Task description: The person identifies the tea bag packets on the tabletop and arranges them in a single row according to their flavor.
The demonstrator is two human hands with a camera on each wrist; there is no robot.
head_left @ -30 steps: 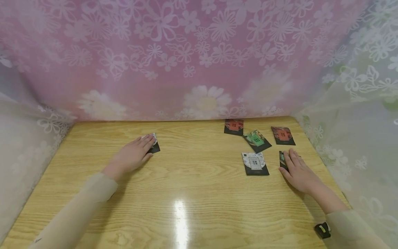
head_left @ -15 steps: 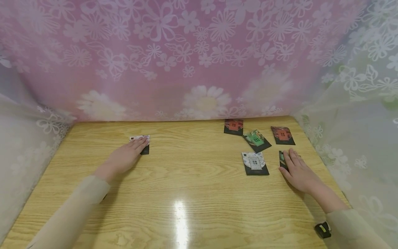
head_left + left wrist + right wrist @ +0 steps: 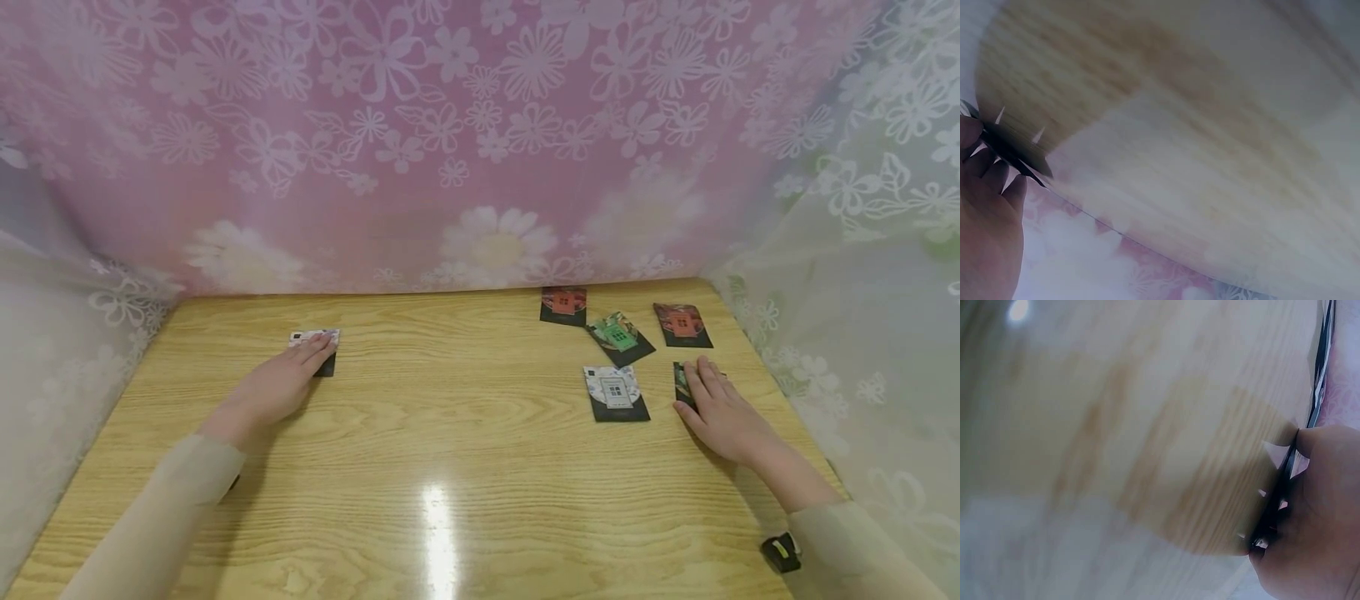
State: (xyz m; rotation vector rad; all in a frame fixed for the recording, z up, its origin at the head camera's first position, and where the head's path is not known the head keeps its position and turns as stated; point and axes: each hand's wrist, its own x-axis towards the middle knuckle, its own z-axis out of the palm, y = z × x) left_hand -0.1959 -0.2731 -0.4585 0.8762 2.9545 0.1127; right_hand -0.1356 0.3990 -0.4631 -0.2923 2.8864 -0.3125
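Observation:
At the left of the table, my left hand (image 3: 272,388) rests with fingers straight over a small flat packet (image 3: 326,367), white with a black lower part. The hand covers much of that packet's face. On the right, my right hand (image 3: 726,423) lies with its fingers over a green and black packet (image 3: 680,386), mostly hidden beneath them. Seen edge-on in the left wrist view, the packet (image 3: 1013,157) is a thin dark strip at the fingertips. The right wrist view likewise has a dark packet edge (image 3: 1277,499) along the fingers.
Left of my right hand lies a white and black packet (image 3: 617,394), with a green one (image 3: 619,337) behind it. Two red packets (image 3: 564,305) lie near the table's back edge. Flowered cloth (image 3: 480,150) hangs behind the wooden table (image 3: 465,450) and along both sides.
My left hand has slid left across the table, bringing the white and black packet with it; the packet has also turned straighter. My right hand and the other packets stay in place.

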